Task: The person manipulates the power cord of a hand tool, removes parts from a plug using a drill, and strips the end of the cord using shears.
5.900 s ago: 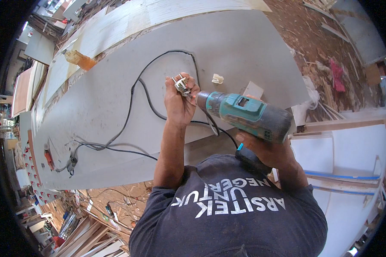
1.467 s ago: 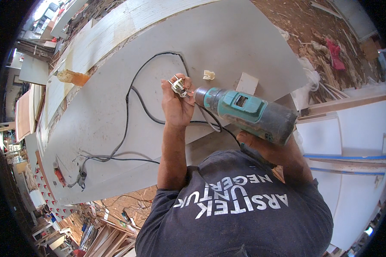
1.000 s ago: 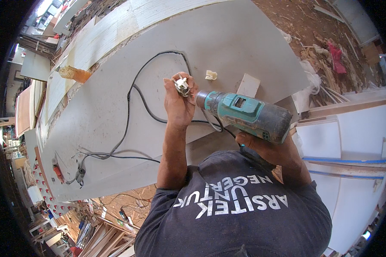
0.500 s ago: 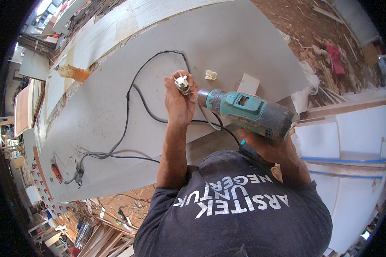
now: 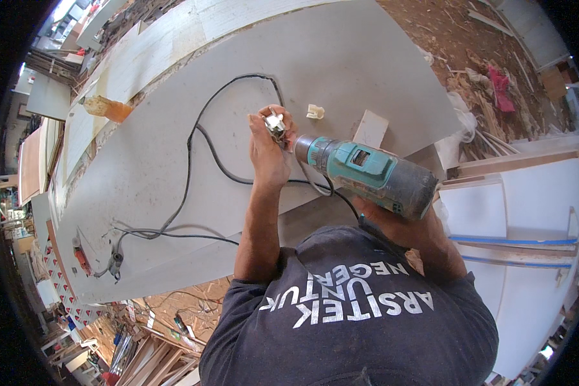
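My left hand [image 5: 270,159] is closed around a white electrical plug [image 5: 275,121] with metal parts showing. A black cable [image 5: 189,145] loops on the grey sheet [image 5: 148,193] and runs behind this hand. My right hand [image 5: 387,222] grips a teal and black cordless drill [image 5: 367,168] from below, its fingers mostly hidden under the body. The drill's chuck points left and is right by the fingers of my left hand; its bit tip cannot be made out. Just beyond lies a cream plastic piece [image 5: 315,112], apart from both hands.
A pale rectangular block [image 5: 370,128] lies behind the drill. An orange-brown bottle [image 5: 108,109] rests at the far left. At the sheet's near left are a red-handled tool [image 5: 82,258] and a grey cable connector [image 5: 115,262]. White panels [image 5: 534,199] stand at right.
The drill's rear has dropped slightly toward me, with my right hand. My left hand has turned the plug a little. The things on the sheet keep their places.
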Motion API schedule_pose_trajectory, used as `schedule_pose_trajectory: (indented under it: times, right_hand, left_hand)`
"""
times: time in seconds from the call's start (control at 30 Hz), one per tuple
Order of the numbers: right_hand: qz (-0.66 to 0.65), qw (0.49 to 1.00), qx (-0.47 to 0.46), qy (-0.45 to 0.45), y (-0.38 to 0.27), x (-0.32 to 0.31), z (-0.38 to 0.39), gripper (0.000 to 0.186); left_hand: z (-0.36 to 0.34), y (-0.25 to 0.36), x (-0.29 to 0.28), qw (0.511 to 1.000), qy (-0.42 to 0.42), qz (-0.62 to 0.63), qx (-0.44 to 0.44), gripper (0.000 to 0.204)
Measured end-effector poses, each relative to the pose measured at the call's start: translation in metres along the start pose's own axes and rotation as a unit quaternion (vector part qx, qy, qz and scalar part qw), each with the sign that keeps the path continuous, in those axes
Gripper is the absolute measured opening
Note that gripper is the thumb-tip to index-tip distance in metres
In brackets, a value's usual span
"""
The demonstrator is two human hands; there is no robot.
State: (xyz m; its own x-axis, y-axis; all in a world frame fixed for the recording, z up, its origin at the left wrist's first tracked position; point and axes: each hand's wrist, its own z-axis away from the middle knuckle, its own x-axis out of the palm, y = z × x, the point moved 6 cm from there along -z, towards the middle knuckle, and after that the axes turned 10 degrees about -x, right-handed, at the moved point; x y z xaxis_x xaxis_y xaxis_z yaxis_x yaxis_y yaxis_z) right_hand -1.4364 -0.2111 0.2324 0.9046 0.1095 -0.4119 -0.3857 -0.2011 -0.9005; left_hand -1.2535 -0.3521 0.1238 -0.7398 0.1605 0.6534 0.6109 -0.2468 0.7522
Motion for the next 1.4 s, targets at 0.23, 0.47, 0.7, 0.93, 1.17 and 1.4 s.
schedule_pose_trajectory:
  times: [0.23,0.47,0.7,0.93,1.17,1.4]
  right_hand:
    - [-0.035,0.998,0.045,-0.012,0.002,0.004,0.001,0.054]
    - [-0.039,0.999,0.006,0.015,0.000,0.001,0.001,0.066]
    - [-0.029,0.999,-0.019,0.000,0.000,-0.001,0.002,0.069]
    - [-0.045,0.998,-0.037,0.029,0.001,-0.005,0.003,0.060]
    - [-0.060,0.998,-0.006,0.026,0.000,-0.005,0.001,0.058]
    - [-0.014,1.000,-0.015,0.006,-0.001,-0.005,-0.001,0.058]
  left_hand:
    - [0.003,0.000,-0.004,1.000,0.011,-0.014,0.015,0.058]
    - [0.004,-0.001,-0.003,1.000,0.000,0.010,-0.003,0.057]
    - [0.003,-0.009,-0.005,0.991,0.004,0.124,-0.044,0.060]
    - [0.005,-0.007,-0.010,0.994,0.047,0.091,-0.050,0.065]
    - [0.005,-0.006,-0.007,0.995,0.049,0.071,-0.040,0.067]
    - [0.006,-0.003,-0.006,0.998,0.046,0.017,-0.026,0.067]
